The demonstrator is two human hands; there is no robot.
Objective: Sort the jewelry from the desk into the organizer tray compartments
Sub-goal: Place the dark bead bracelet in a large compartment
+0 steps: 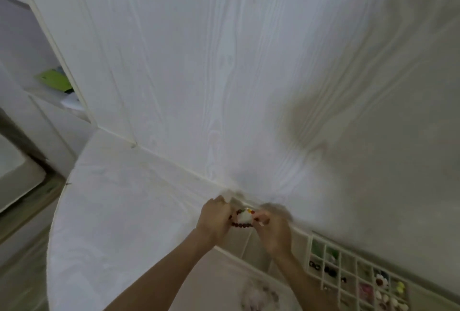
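Mid-sort, between pickup and placement. Beaded bracelet (242,218) stretched between left hand (215,221) and right hand (272,232), each grip pinched narrow on it, above the bench (124,223). Next, probably: carrying it rightward to the organizer tray (310,256), choosing a roomy compartment, lowering it in.

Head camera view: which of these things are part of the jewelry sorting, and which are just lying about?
Part of the job:
- beaded bracelet, held between left hand and right hand
- organizer tray

Lying about:
- green item on the shelf
- white wood-grain desk
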